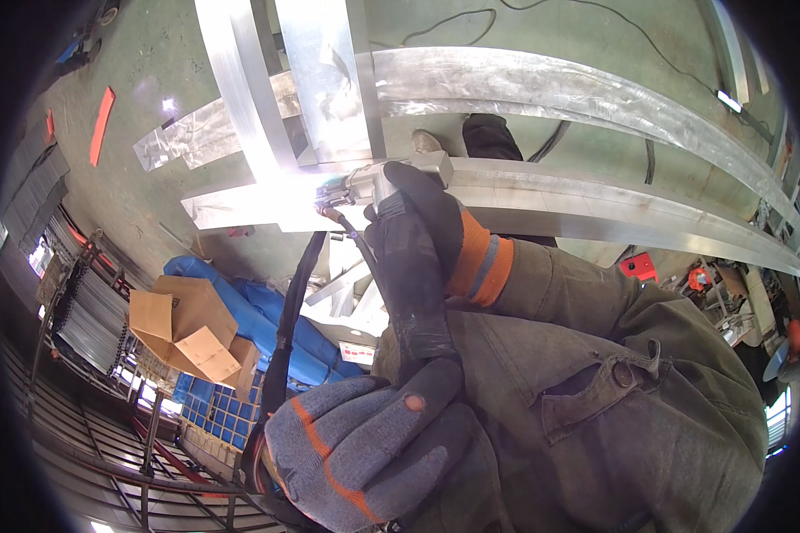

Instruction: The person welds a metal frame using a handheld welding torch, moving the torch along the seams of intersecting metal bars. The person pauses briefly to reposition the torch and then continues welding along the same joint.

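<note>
My right hand, in a dark glove with an orange cuff, grips the head of a welding torch. The torch tip touches the joint where an upright steel beam meets a long horizontal steel beam, and a bright glare shows there. My left hand, in a grey glove with orange trim, is closed around the lower end of the torch's long black handle. A black hose hangs from the torch down past my left hand.
A second curved steel beam lies behind the first. A person's shoe and dark trouser leg show between them. Below lie cardboard boxes, a blue tarp, blue crates and metal racks. Cables cross the floor.
</note>
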Available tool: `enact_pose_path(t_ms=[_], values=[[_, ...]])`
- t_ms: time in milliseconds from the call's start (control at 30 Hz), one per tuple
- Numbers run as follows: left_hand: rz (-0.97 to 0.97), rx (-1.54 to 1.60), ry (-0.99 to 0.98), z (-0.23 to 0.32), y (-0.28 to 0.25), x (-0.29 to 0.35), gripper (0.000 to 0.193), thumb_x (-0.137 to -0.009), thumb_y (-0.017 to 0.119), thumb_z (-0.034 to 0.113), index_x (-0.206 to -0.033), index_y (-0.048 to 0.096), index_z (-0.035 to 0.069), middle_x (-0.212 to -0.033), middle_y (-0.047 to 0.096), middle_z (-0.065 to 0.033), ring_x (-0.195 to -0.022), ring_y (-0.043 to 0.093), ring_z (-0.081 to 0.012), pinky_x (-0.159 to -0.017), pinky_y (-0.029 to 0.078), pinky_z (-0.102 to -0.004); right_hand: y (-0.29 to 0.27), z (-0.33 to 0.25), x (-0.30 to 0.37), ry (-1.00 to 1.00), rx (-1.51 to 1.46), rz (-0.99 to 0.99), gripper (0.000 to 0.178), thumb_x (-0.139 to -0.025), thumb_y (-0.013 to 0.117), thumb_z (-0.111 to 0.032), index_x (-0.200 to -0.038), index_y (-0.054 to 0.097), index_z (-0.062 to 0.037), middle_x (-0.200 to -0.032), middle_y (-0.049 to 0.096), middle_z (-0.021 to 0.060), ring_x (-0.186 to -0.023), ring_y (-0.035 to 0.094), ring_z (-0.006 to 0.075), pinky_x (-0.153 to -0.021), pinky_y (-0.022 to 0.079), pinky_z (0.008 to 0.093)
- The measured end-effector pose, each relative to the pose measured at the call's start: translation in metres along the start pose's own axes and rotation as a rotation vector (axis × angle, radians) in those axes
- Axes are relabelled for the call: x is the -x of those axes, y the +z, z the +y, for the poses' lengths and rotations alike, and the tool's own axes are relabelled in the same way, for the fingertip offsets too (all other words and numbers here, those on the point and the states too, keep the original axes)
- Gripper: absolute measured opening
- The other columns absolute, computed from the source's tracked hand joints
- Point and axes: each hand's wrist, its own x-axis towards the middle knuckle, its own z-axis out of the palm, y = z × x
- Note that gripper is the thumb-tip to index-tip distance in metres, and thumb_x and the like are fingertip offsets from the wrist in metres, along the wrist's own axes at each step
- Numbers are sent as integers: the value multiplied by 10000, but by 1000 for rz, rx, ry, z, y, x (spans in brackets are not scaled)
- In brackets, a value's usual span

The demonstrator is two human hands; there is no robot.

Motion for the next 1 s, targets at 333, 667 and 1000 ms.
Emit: enact_pose_path(t_ms=[333, 667, 1000], values=[[24, 17, 25, -1, 1, 2, 417, -498, 657, 166, -897, 720, 63, -1036, 676, -288, -791, 701, -347, -622, 596, -424, 4, 6, 0, -119, 92, 36, 717, -878, 793, -108, -1459, 400, 42, -1194, 667, 149, -1076, 664, 208, -928, 550, 325], [-74, 2, -56, 7, -4, 4, 430, -508, 649, 175, -917, 718, 63, -1061, 672, -286, -815, 699, -351, -638, 597, -430, -3, 0, 4, -173, 92, -43, 873, -873, 806, -118, -1552, 269, -8, -1258, 634, 183, -1100, 657, 239, -948, 557, 373], [-92, -3, 3, 7, -5, -4, 388, -528, 687, 181, -895, 704, 54, -1060, 671, -289, -808, 711, -339, -633, 605, -420, -2, -4, 16, -198, 202, 31, 835, -884, 786, -113, -1539, 279, -8, -1282, 615, 185, -1123, 640, 244, -973, 535, 368]])
